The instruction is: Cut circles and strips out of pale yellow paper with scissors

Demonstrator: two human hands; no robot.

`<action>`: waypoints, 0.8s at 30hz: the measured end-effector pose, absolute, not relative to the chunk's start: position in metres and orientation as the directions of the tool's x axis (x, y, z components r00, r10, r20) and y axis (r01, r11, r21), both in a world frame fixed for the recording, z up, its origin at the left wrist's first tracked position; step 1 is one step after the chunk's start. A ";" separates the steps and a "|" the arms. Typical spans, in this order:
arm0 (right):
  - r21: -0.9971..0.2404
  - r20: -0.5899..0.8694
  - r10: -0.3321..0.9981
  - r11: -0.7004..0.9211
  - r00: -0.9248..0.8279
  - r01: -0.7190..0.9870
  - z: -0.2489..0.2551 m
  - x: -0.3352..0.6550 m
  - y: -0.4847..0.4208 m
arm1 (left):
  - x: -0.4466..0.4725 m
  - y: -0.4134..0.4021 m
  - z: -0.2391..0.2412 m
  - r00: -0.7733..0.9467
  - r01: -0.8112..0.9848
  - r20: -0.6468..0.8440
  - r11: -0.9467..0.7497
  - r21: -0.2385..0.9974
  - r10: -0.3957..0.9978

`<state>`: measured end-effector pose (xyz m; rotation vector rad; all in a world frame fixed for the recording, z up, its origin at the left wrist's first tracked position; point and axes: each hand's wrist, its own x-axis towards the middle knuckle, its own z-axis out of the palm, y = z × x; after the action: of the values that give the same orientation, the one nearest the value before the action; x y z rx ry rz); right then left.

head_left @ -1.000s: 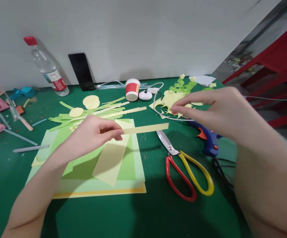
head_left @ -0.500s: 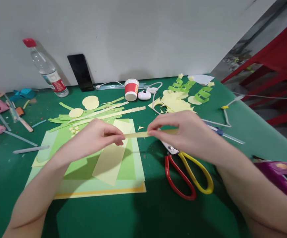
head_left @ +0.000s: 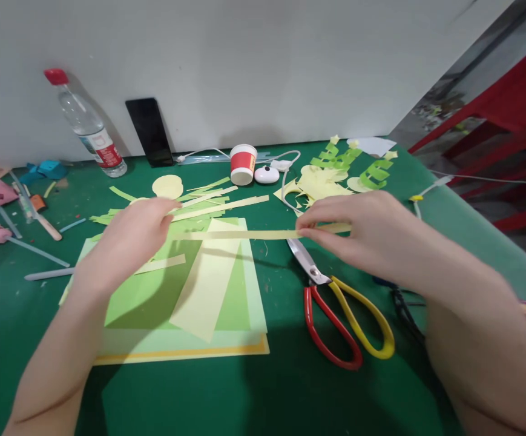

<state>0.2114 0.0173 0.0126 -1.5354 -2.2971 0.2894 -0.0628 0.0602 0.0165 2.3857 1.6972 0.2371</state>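
Note:
A long pale yellow paper strip (head_left: 244, 235) stretches nearly level between my two hands, raised over the paper sheets. My right hand (head_left: 358, 224) pinches it between thumb and fingertips, and its short end sticks out behind the fingers. My left hand (head_left: 131, 233) is curled at the strip's other end; the exact grip is hidden and slightly blurred. Beneath lie stacked green and yellow paper sheets (head_left: 256, 315), with a cream paper rectangle (head_left: 208, 281) slanting across them. Another pale strip (head_left: 167, 264) shows below my left hand. Scissors (head_left: 319, 277) with red and yellow handles lie below my right hand.
Loose green and yellow strips (head_left: 226, 206) lie behind the sheets. Along the wall stand a water bottle (head_left: 92, 133), a phone (head_left: 149, 132) and a paper cup (head_left: 243, 165). Yellow scraps (head_left: 321, 184) and green spiral cutouts (head_left: 376, 174) sit at the back right.
My hands have moved apart: the left hand leftward and up, the right hand rightward and slightly up. Much more of the strip now shows between them.

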 end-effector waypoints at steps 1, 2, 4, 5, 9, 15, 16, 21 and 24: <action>-0.351 0.208 0.903 0.427 -0.375 0.833 0.011 0.207 0.016 | -0.054 0.055 0.015 0.350 0.902 0.100 -0.364 0.232 0.931; -0.347 0.228 0.886 0.462 -0.404 0.817 0.009 0.202 0.015 | -0.044 0.049 0.013 0.394 0.870 0.145 -0.419 0.261 0.908; -0.356 0.270 0.858 0.511 -0.437 0.783 0.007 0.195 0.012 | -0.028 0.040 0.009 0.522 0.772 0.146 -0.538 0.338 0.840; -0.367 0.292 0.849 0.525 -0.440 0.768 0.007 0.192 0.011 | -0.022 0.036 0.007 0.574 0.735 0.125 -0.577 0.356 0.809; -0.402 0.362 0.844 0.525 -0.396 0.750 0.004 0.183 0.010 | -0.013 0.029 -0.001 0.638 0.685 0.157 -0.649 0.332 0.754; -0.411 0.453 0.785 0.605 -0.424 0.682 -0.004 0.168 0.006 | -0.013 0.026 -0.002 0.655 0.657 0.146 -0.655 0.375 0.741; -0.414 0.465 0.774 0.619 -0.429 0.667 -0.005 0.167 0.005 | -0.012 0.025 -0.001 0.664 0.647 0.147 -0.661 0.380 0.733; -0.464 0.417 0.800 0.595 -0.431 0.656 -0.006 0.164 0.002 | -0.010 0.019 0.001 0.689 0.610 0.163 -0.686 0.397 0.706; -0.517 0.351 0.827 0.563 -0.440 0.645 -0.003 0.165 0.001 | -0.010 0.016 0.003 0.689 0.602 0.172 -0.688 0.404 0.704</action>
<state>0.1647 0.0011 -0.0028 -1.1756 -2.2228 0.4137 -0.0104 0.0158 0.0026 2.5853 1.0307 0.4544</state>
